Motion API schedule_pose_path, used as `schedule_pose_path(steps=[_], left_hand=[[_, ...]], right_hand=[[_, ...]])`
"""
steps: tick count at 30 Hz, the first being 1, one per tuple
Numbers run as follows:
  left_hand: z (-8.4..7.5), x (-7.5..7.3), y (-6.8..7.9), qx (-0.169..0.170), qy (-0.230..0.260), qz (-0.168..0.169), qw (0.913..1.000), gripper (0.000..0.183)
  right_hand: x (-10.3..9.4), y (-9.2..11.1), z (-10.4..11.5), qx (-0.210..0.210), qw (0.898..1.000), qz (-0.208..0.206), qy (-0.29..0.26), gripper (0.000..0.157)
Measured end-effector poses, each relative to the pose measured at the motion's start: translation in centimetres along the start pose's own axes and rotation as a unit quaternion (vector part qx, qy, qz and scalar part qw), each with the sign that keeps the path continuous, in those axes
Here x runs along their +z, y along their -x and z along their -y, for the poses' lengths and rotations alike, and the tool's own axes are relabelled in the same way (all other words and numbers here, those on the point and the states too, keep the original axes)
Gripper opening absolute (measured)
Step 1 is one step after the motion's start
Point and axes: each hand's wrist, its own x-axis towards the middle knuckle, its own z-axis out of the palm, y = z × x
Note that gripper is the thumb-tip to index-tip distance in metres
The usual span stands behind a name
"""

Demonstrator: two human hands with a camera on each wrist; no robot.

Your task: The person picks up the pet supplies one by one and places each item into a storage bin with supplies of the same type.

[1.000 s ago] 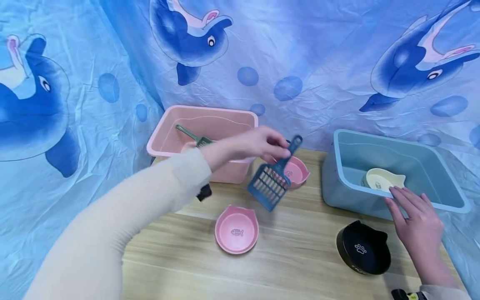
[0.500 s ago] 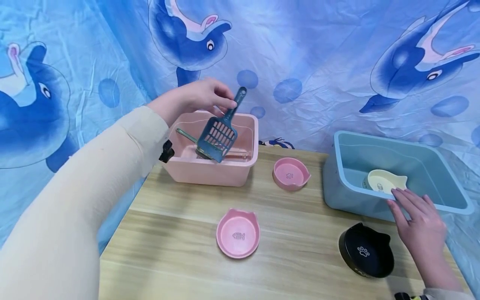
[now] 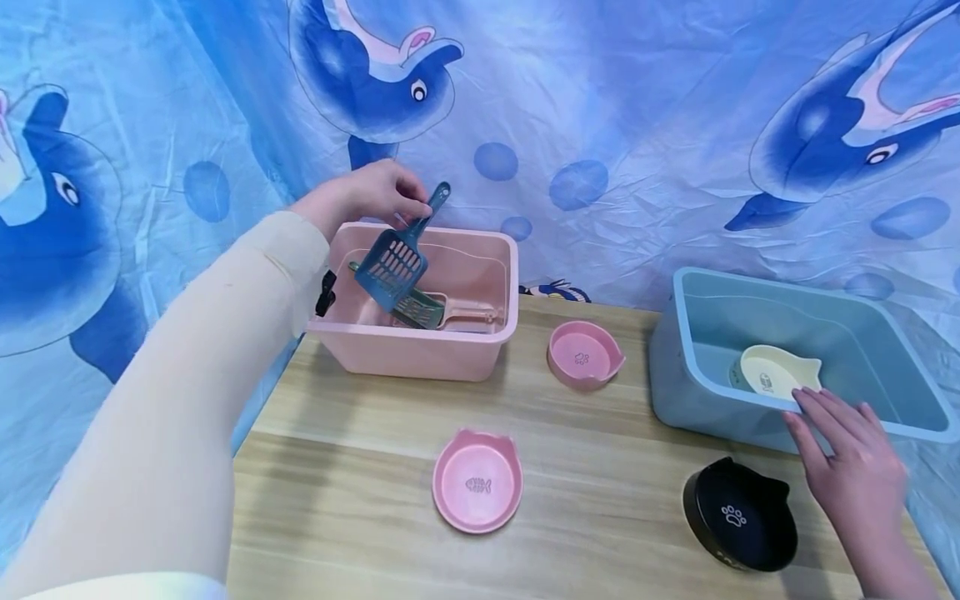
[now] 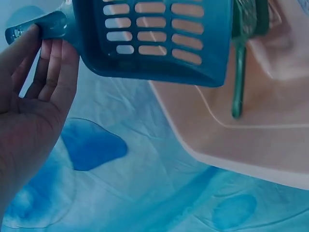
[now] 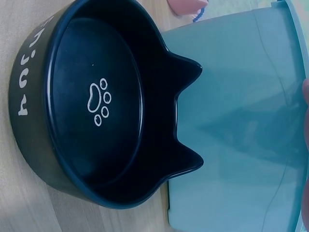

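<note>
My left hand (image 3: 382, 197) pinches the handle of a blue slotted litter scoop (image 3: 393, 265), held over the pink bin (image 3: 420, 354) with its slotted end tilted down. Inside that bin lie a green scoop (image 3: 420, 309) and a pink scoop (image 3: 468, 312). In the left wrist view, thumb and fingers close on the handle of the blue litter scoop (image 4: 154, 63). Over at the right, my right hand (image 3: 851, 454) rests its straight fingers on the front rim of the blue bin (image 3: 712, 400). A cream cat-eared bowl (image 3: 776, 371) sits in this bin.
A black cat-eared bowl (image 3: 738, 517) with a paw print stands in front of the blue bin. Two pink bowls are on the wooden table (image 3: 600, 483): one with a fishbone (image 3: 477, 483), another with a paw (image 3: 583, 354). A blue dolphin curtain (image 3: 637, 100) hangs behind.
My left hand has carried the blue litter scoop leftward from beside the pink bin, up over its rim, to above its left part. The right hand keeps its place on the blue bin.
</note>
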Motion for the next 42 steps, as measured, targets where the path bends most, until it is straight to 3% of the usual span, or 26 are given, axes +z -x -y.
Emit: schedule_pose_path(steps=[4, 8, 12, 16, 22, 27, 36, 42], left_hand=[[2.1, 0.5, -0.7, -0.008, -0.086, -0.004, 0.9962, 0.028], [3.6, 1.4, -1.3, -0.022, -0.138, 0.023, 0.9899, 0.042], [4.1, 2.1, -1.6, -0.022, -0.133, 0.040, 0.9901, 0.044], [3.4, 2.3, -0.9, -0.008, -0.139, 0.048, 0.9891, 0.045], [2.2, 3.2, 0.2, 0.017, -0.110, 0.058, 0.9920, 0.043], [0.7, 4.1, 1.6, 0.060, -0.117, 0.074, 0.9885, 0.042], [-1.3, 5.4, 5.8, 0.140, -0.136, 0.068, 0.9785, 0.036], [-1.3, 6.7, 8.8, 0.151, -0.136, 0.052, 0.9777, 0.030]], right_hand=[[0.1, 0.1, 0.0, 0.007, 1.000, 0.010, 0.004, 0.077], [0.3, 0.1, 0.0, 0.005, 1.000, 0.008, 0.003, 0.076], [0.5, -0.1, 0.0, 0.008, 1.000, 0.009, 0.007, 0.076], [0.2, -0.1, 0.2, 0.015, 1.000, 0.012, 0.008, 0.078], [0.2, 0.0, 0.1, 0.013, 1.000, 0.010, 0.004, 0.076], [0.2, -0.3, 0.2, 0.011, 1.000, 0.014, 0.004, 0.080], [0.1, -0.4, 0.2, 0.004, 1.000, 0.004, -0.001, 0.075], [0.2, -0.1, 0.1, -0.004, 1.000, -0.011, -0.008, 0.071]])
